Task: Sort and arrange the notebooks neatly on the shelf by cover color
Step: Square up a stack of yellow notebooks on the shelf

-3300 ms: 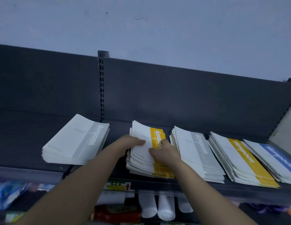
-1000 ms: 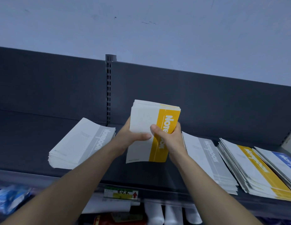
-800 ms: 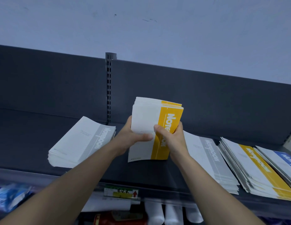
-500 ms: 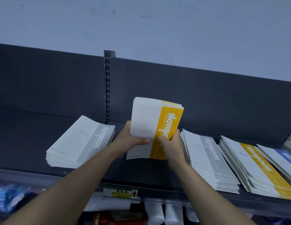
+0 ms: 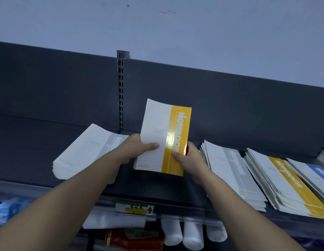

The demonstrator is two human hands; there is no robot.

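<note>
Shelf (image 5: 49, 142): both hands grip upright yellow notebooks (image 5: 164, 138).

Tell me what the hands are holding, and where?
The yellow-striped notebooks: left hand grips their lower left edge, right hand their lower right edge.

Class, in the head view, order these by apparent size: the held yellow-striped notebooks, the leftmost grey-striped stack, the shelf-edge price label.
1. Held yellow-striped notebooks and leftmost grey-striped stack: about equal; the left forearm hides part of the stack.
2. Price label: clearly smallest.
</note>
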